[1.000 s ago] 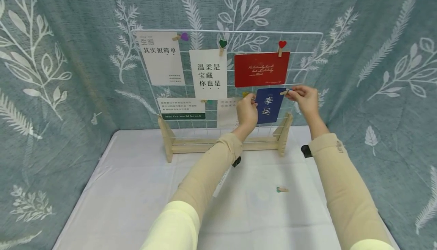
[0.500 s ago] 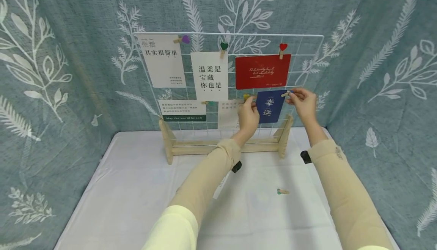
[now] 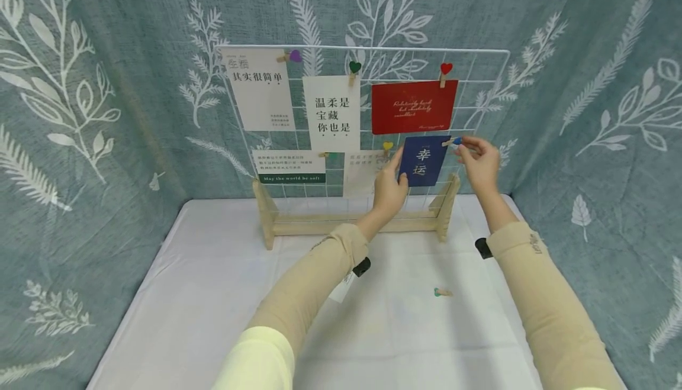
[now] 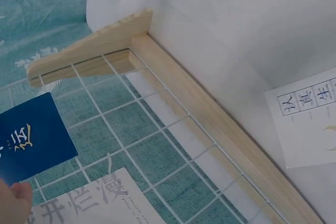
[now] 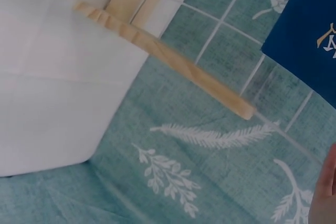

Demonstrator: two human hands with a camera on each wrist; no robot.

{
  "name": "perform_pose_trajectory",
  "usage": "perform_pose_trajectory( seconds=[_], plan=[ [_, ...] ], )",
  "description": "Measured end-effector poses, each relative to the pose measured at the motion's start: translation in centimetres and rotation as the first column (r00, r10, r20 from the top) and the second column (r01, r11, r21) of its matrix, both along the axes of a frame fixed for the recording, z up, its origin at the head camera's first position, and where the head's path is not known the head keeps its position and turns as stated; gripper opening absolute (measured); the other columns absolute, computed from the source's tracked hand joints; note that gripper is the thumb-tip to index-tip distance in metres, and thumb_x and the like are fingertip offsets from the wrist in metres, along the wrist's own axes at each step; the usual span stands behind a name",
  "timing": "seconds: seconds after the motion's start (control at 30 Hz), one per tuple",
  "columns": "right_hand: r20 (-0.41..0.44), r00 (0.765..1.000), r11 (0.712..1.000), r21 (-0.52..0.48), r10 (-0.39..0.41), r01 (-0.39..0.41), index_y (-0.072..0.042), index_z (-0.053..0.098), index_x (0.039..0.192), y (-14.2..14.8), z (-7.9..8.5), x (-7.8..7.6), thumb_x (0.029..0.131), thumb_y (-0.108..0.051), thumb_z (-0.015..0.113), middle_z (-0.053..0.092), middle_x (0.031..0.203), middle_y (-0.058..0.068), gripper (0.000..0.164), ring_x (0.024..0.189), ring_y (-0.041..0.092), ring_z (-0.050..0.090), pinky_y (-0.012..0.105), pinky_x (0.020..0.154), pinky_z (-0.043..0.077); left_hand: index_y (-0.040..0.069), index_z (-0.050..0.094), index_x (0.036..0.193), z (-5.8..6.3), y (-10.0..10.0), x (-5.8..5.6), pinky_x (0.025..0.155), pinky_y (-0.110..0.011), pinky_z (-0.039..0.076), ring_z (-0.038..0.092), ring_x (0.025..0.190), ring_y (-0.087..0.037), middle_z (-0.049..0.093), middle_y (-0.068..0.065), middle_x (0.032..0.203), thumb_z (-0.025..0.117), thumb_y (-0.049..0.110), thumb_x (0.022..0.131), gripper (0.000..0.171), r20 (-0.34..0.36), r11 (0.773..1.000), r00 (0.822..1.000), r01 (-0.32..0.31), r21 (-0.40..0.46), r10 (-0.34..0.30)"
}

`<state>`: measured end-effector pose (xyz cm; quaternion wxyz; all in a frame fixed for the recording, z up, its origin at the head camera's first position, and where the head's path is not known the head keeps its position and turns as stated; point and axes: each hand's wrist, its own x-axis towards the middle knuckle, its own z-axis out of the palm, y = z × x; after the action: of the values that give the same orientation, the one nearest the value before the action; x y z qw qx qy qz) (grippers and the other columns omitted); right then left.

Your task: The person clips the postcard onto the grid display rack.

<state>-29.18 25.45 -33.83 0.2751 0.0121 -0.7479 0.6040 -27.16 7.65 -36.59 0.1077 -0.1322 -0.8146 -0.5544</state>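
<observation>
In the head view a dark blue card (image 3: pixel 423 162) with gold and white characters stands against the lower right of a white wire grid (image 3: pixel 474 106). My left hand (image 3: pixel 391 190) holds its left edge, thumb over the front. At its top right corner sits a small wooden clip (image 3: pixel 451 141) with a blue end, pinched by my right hand (image 3: pixel 482 165). The left wrist view shows the blue card (image 4: pixel 37 135) beside part of my left hand (image 4: pixel 14 203). Only a sliver of my right hand (image 5: pixel 324 192) appears in the right wrist view, below the card (image 5: pixel 310 40).
A red card (image 3: pixel 412 109) hangs above; several white cards, one of them (image 3: pixel 331 135) in the middle, hang leftward on heart clips. The grid stands on a wooden base (image 3: pixel 303 227). On the table lie a loose clip (image 3: pixel 443 292) and a white card (image 4: pixel 307 124).
The left hand has shifted lower along the blue card's left edge, uncovering the yellow heart clip. The right hand stays at the top right corner with the clip. The head view has shifted slightly.
</observation>
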Motion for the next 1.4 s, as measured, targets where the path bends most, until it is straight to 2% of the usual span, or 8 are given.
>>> perform_pose_trajectory(
  seconds=[0.1, 0.3, 0.6, 0.7, 0.83, 1.13, 1.33, 1.4],
  plan=[
    [-0.008, 1.000, 1.000, 0.006, -0.006, 0.006, 0.020, 0.058, 0.109, 0.0, 0.1, 0.2, 0.090, 0.006, 0.054, 0.062, 0.089, 0.005, 0.024, 0.064, -0.012, 0.060, 0.007, 0.060, 0.050, 0.008, 0.038, 0.144, -0.1, -0.5, 0.1, 0.099, -0.033, 0.047, 0.052, 0.124, -0.026, 0.051, -0.013, 0.138, 0.050, -0.007, 0.089, 0.058, 0.011, 1.000, 1.000, 0.010, 0.010, -0.010],
    [-0.012, 1.000, 1.000, 0.009, 0.008, -0.008, 0.019, 0.058, 0.110, 0.0, 0.2, 0.7, 0.090, 0.005, 0.055, 0.059, 0.082, -0.012, 0.025, 0.066, -0.012, 0.059, 0.008, 0.063, 0.050, 0.004, 0.048, 0.136, -0.5, -1.6, 0.3, 0.098, -0.033, 0.048, 0.058, 0.117, -0.028, 0.059, -0.017, 0.127, 0.053, -0.001, 0.092, 0.045, -0.001, 0.998, 0.998, 0.058, 0.012, -0.058],
    [-0.024, 1.000, 1.000, -0.001, 0.001, -0.001, 0.021, 0.058, 0.106, 0.2, -0.1, 1.5, 0.088, 0.007, 0.056, 0.059, 0.077, -0.021, 0.023, 0.064, -0.012, 0.058, 0.005, 0.062, 0.048, -0.001, 0.061, 0.119, -1.6, -3.6, 1.0, 0.091, -0.035, 0.053, 0.064, 0.103, -0.026, 0.066, -0.015, 0.115, 0.058, 0.008, 0.093, 0.028, 0.014, 0.997, 0.997, 0.080, -0.014, -0.080],
    [-0.005, 1.000, 1.000, 0.003, 0.013, -0.013, 0.024, 0.056, 0.105, -0.1, 0.4, 2.6, 0.087, 0.009, 0.055, 0.059, 0.074, -0.024, 0.023, 0.063, -0.011, 0.056, 0.004, 0.061, 0.047, -0.001, 0.064, 0.114, -2.0, -4.3, 1.2, 0.088, -0.035, 0.053, 0.065, 0.099, -0.027, 0.068, -0.016, 0.109, 0.059, 0.009, 0.092, 0.025, 0.018, 0.998, 0.998, 0.064, -0.029, -0.063],
    [0.041, 0.999, 1.000, 0.018, 0.009, -0.010, 0.023, 0.057, 0.105, 0.1, -0.1, 3.1, 0.089, 0.007, 0.055, 0.057, 0.070, -0.029, 0.023, 0.063, -0.012, 0.055, 0.002, 0.062, 0.045, -0.002, 0.064, 0.112, -2.4, -5.2, 1.7, 0.086, -0.036, 0.054, 0.066, 0.096, -0.029, 0.069, -0.016, 0.105, 0.060, 0.009, 0.091, 0.024, 0.031, 0.998, 0.999, 0.040, -0.042, -0.039],
    [0.086, 0.995, 0.993, 0.115, -0.051, 0.041, 0.016, 0.063, 0.101, 0.5, -2.5, 3.5, 0.088, -0.001, 0.061, 0.053, 0.069, -0.031, 0.022, 0.064, -0.014, 0.051, 0.002, 0.063, 0.042, -0.004, 0.066, 0.106, -4.3, -6.7, 2.6, 0.082, -0.033, 0.056, 0.066, 0.091, -0.031, 0.070, -0.019, 0.098, 0.061, 0.006, 0.089, 0.020, 0.052, 0.999, 0.999, -0.009, -0.032, 0.011],
    [0.124, 0.992, 0.986, 0.168, -0.002, -0.019, 0.014, 0.064, 0.101, 0.6, -3.9, 4.3, 0.089, -0.003, 0.062, 0.056, 0.074, -0.025, 0.021, 0.066, -0.014, 0.052, 0.003, 0.064, 0.043, -0.003, 0.064, 0.110, -5.5, -7.8, 3.3, 0.085, -0.034, 0.055, 0.066, 0.094, -0.031, 0.069, -0.019, 0.100, 0.062, 0.008, 0.089, 0.024, 0.097, 0.998, 0.994, -0.040, -0.051, 0.045],
    [0.142, 0.989, 0.977, 0.204, 0.030, -0.059, 0.015, 0.063, 0.101, 0.8, -4.4, 4.6, 0.090, -0.003, 0.061, 0.061, 0.078, -0.018, 0.022, 0.067, -0.014, 0.052, 0.003, 0.064, 0.044, -0.003, 0.062, 0.114, -5.9, -8.3, 3.5, 0.085, -0.035, 0.055, 0.066, 0.094, -0.031, 0.069, -0.020, 0.100, 0.062, 0.008, 0.089, 0.027, 0.114, 0.997, 0.992, -0.048, -0.054, 0.054]
  ],
)
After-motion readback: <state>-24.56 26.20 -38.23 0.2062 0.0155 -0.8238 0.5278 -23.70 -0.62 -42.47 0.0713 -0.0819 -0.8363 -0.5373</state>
